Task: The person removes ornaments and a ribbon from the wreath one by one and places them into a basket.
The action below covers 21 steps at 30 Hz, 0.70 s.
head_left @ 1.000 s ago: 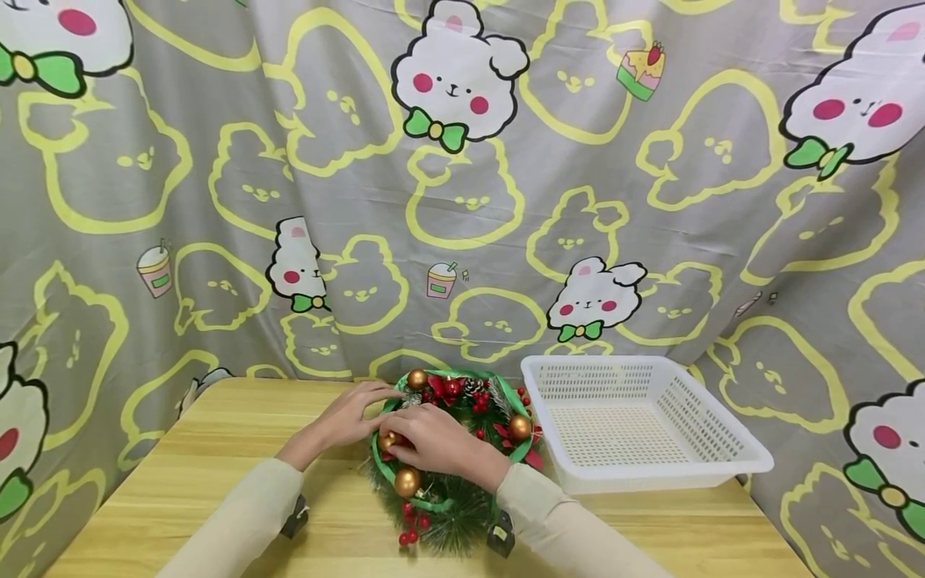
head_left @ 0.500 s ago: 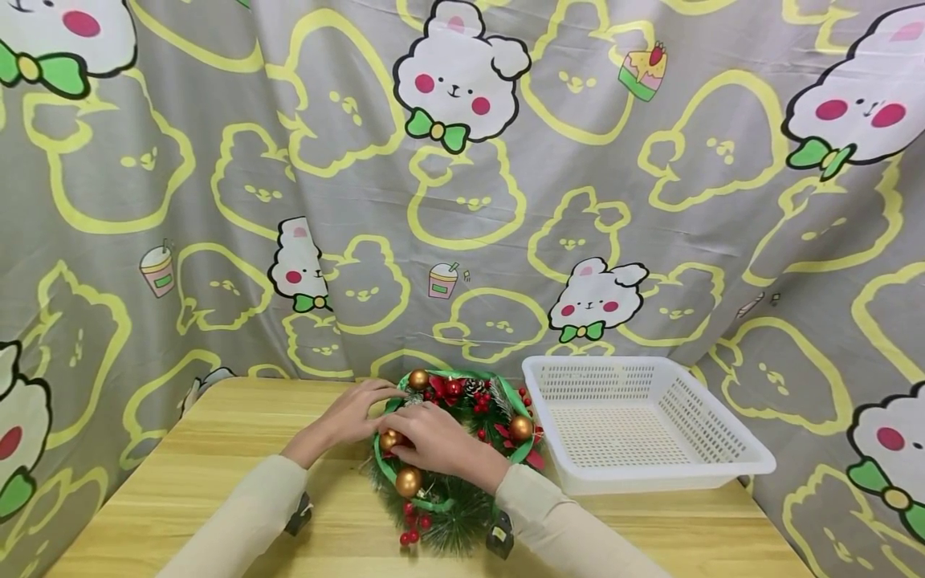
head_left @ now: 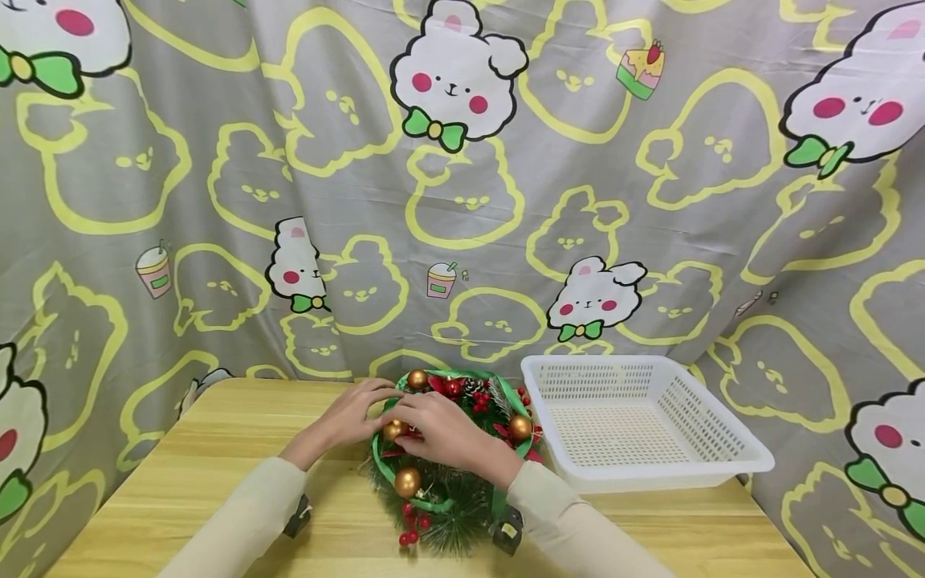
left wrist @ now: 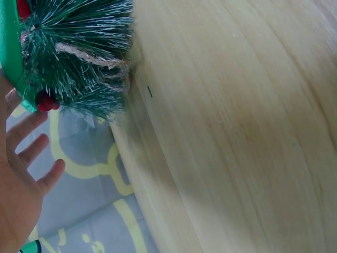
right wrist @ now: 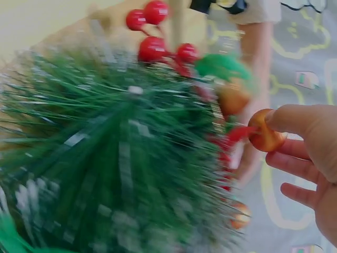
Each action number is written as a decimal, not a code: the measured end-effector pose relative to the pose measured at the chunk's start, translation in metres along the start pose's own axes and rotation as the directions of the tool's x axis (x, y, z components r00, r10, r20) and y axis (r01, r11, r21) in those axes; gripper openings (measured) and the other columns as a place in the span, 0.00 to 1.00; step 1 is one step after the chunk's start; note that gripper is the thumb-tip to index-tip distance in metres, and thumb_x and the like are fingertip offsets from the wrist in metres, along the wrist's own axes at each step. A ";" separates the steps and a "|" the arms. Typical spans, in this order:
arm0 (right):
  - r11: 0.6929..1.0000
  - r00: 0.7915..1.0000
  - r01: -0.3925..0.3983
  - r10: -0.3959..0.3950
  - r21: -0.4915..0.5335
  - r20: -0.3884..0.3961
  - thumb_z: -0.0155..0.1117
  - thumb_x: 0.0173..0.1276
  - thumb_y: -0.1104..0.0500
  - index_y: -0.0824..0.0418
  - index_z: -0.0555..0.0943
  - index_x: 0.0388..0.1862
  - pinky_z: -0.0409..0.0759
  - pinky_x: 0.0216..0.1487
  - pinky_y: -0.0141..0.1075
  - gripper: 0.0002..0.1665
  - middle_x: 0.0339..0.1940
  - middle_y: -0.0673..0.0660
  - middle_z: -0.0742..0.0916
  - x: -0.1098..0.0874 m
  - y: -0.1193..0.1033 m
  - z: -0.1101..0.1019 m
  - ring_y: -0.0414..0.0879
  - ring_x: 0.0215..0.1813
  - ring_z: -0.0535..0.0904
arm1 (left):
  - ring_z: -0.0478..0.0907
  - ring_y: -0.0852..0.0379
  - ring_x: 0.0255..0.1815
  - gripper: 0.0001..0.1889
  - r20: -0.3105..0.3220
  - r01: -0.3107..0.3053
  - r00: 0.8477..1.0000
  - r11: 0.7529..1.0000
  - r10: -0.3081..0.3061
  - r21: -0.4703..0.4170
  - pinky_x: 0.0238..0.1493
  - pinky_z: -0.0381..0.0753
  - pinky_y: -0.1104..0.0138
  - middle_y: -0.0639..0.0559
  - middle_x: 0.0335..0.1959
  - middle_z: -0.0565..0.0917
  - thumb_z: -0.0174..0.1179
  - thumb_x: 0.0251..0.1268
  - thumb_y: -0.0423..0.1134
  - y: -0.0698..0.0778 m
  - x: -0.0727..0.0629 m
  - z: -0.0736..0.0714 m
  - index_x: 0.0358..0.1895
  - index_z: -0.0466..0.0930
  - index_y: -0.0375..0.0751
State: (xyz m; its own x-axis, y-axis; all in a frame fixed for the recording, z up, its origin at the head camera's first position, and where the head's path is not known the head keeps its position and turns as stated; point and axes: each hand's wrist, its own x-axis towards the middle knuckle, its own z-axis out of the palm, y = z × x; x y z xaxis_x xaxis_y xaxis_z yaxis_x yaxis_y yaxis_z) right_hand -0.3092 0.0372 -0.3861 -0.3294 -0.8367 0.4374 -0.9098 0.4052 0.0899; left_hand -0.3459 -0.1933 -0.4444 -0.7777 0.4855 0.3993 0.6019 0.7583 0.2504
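Observation:
A Christmas wreath [head_left: 458, 526] lies on the table, with a green ribbon [head_left: 383, 475] round its ring. It carries gold balls, red berries [head_left: 410, 526], red flowers and a pine cone [head_left: 473, 388]. At its left side, my right hand [head_left: 451, 433] pinches a gold ball [right wrist: 263, 136] between thumb and fingers; the right wrist view shows this close up. My left hand [head_left: 348, 416] rests at the wreath's left rim, fingers fairly straight. In the left wrist view its fingers [left wrist: 36, 149] are spread beside the ribbon, and its thumb is out of sight.
Right of the wreath stands a white plastic basket [head_left: 672, 471] with perforated walls. Everything sits on a wooden table [head_left: 181, 498]. A grey curtain [head_left: 361, 201] with cartoon rabbits hangs behind and on both sides.
My right hand has shifted slightly up and right, turning a little, and more of the gold ball shows at its fingertips. My left hand stays at the left rim.

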 end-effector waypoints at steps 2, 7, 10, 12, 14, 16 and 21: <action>0.999 0.999 -0.018 0.020 0.049 -0.027 0.72 0.70 0.55 0.52 0.85 0.57 0.83 0.53 0.36 0.17 0.51 0.49 0.88 0.000 0.004 -0.010 0.41 0.48 0.84 | 0.75 0.37 0.67 0.20 -0.009 0.010 1.000 1.000 -0.010 -0.003 0.64 0.75 0.39 0.40 0.64 0.79 0.64 0.71 0.43 0.001 0.000 0.000 0.63 0.82 0.41; 0.981 0.989 -0.053 0.077 0.184 -0.127 0.72 0.69 0.60 0.55 0.84 0.55 0.84 0.49 0.34 0.17 0.50 0.50 0.88 -0.003 0.015 -0.038 0.42 0.48 0.85 | 0.76 0.37 0.66 0.22 -0.030 0.012 0.999 1.000 -0.012 -0.021 0.63 0.76 0.40 0.40 0.64 0.80 0.64 0.72 0.51 0.002 0.002 0.001 0.62 0.83 0.42; 0.974 0.979 -0.067 0.106 0.215 -0.172 0.72 0.68 0.61 0.56 0.84 0.55 0.85 0.51 0.36 0.17 0.51 0.52 0.88 -0.005 0.022 -0.053 0.43 0.50 0.85 | 0.76 0.38 0.66 0.21 -0.030 0.004 1.000 0.999 -0.005 -0.033 0.64 0.75 0.39 0.41 0.64 0.80 0.62 0.73 0.52 0.002 0.002 0.000 0.62 0.84 0.46; 0.974 0.975 -0.069 0.112 0.217 -0.194 0.73 0.67 0.62 0.57 0.85 0.55 0.85 0.51 0.37 0.17 0.51 0.52 0.88 -0.007 0.027 -0.063 0.44 0.50 0.85 | 0.75 0.39 0.66 0.20 -0.028 0.000 1.000 0.999 -0.001 -0.039 0.65 0.75 0.39 0.41 0.64 0.80 0.62 0.73 0.52 0.003 0.003 0.000 0.62 0.84 0.49; 0.976 0.971 -0.059 0.105 0.210 -0.216 0.73 0.67 0.63 0.58 0.85 0.55 0.85 0.53 0.38 0.17 0.51 0.53 0.89 -0.007 0.032 -0.072 0.44 0.50 0.85 | 0.75 0.39 0.66 0.20 -0.028 -0.004 1.000 0.999 0.003 -0.035 0.65 0.75 0.39 0.42 0.64 0.80 0.62 0.73 0.52 0.003 0.003 0.000 0.61 0.84 0.50; 0.978 0.967 -0.050 0.097 0.200 -0.234 0.73 0.66 0.63 0.59 0.85 0.54 0.85 0.53 0.39 0.17 0.50 0.53 0.89 -0.008 0.039 -0.081 0.44 0.50 0.85 | 0.75 0.38 0.67 0.20 -0.025 -0.005 1.000 0.999 0.004 -0.037 0.65 0.74 0.39 0.41 0.64 0.80 0.62 0.73 0.52 0.003 0.002 0.000 0.61 0.84 0.50; 0.984 0.960 -0.065 0.108 0.168 -0.259 0.75 0.64 0.65 0.60 0.85 0.54 0.84 0.55 0.40 0.19 0.48 0.53 0.89 -0.011 0.055 -0.107 0.44 0.48 0.85 | 0.75 0.35 0.66 0.19 -0.038 -0.017 0.999 1.000 0.016 -0.025 0.63 0.74 0.36 0.39 0.65 0.79 0.63 0.72 0.50 0.004 0.000 0.000 0.61 0.84 0.49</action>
State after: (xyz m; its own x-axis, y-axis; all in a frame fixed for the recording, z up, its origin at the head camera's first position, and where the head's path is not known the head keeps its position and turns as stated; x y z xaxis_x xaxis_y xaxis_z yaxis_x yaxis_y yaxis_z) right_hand -0.3288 0.1083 -0.2897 -0.3489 -0.6638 0.6615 -0.9158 0.3914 -0.0904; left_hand -0.3440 -0.1904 -0.4431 -0.7603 0.4810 0.4365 0.6196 0.7386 0.2654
